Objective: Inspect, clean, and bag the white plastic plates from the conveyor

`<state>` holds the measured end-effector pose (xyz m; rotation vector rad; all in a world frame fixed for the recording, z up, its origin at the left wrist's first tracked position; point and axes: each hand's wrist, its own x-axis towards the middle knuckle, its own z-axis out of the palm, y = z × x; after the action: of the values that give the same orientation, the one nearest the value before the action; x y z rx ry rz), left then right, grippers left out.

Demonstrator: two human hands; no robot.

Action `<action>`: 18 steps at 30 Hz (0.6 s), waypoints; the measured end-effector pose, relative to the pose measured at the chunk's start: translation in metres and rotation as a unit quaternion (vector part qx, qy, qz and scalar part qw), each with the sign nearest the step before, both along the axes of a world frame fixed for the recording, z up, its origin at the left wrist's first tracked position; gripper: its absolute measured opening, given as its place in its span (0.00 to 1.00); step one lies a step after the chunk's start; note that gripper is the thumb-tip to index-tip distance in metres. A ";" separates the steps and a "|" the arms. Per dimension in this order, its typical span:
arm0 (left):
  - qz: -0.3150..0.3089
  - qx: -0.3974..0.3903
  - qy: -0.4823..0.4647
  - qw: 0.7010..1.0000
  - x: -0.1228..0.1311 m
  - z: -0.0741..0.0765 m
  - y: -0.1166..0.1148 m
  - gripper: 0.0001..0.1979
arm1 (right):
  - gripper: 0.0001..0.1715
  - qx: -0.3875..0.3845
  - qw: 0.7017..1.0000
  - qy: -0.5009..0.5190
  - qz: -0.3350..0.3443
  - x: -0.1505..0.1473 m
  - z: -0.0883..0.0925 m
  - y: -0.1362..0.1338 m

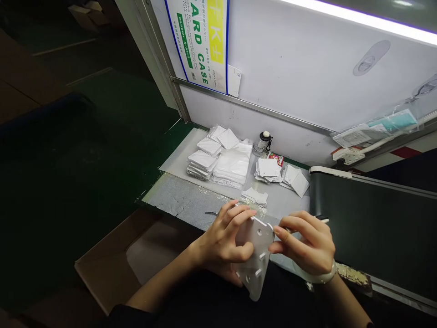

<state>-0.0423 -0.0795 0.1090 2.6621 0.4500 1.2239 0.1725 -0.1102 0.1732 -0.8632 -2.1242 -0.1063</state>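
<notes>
My left hand (223,241) and my right hand (307,243) both hold a white translucent plastic sheet (256,259) above the grey mat. The sheet is roughly triangular in this view, with small round holes and short slots, and its lower tip hangs towards me. My left fingers curl over its upper left edge. My right thumb and forefinger pinch its right side. Behind my right hand lies a dark-handled tool (321,219), partly hidden. A thin metal tool (211,213) lies on the mat left of my left hand.
Stacks of white cards (221,157) stand on a white paper sheet (184,157). Loose cards (268,169) and a small bottle (264,142) are behind them. An open cardboard box (105,269) sits below left; a dark conveyor belt (372,223) runs right.
</notes>
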 end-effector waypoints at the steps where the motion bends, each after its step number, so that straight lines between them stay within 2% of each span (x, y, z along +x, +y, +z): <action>1: 0.002 -0.003 -0.002 1.000 0.000 0.000 0.000 0.21 | 0.10 0.005 1.000 0.000 -0.005 0.000 -0.001 -0.002; 7: 0.001 -0.015 -0.020 1.000 0.003 -0.002 -0.002 0.21 | 0.19 0.034 0.999 0.003 -0.020 -0.001 -0.010 -0.007; 18: 0.019 -0.026 -0.031 0.999 0.008 0.001 0.002 0.22 | 0.13 0.061 0.996 -0.023 -0.068 -0.003 -0.015 -0.016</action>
<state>-0.0339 -0.0780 0.1101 2.5763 0.5187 1.2829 0.1696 -0.1267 0.1582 -0.9399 -2.0767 -0.3249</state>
